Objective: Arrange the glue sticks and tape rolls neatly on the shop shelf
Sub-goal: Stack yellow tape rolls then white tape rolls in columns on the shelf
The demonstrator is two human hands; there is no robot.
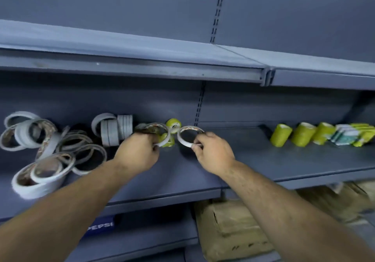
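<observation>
My left hand (138,152) grips a thin white tape roll (160,129) at mid shelf. My right hand (213,152) pinches another thin white tape roll (183,138) just to the right of it. Behind the two rolls lie two green glue sticks (173,124). A loose heap of white tape rolls (50,150) fills the left of the shelf, with upright stacked rolls (115,130) behind it. Three more green glue sticks (300,134) lie in a row at the right, next to a bundle of green and white packs (353,133).
The grey metal shelf (284,160) carries everything. An upper shelf (142,59) overhangs it. Below, a brown cardboard box (233,227) sits on the lower level, and a blue Pepsi label (100,226) shows under the shelf edge.
</observation>
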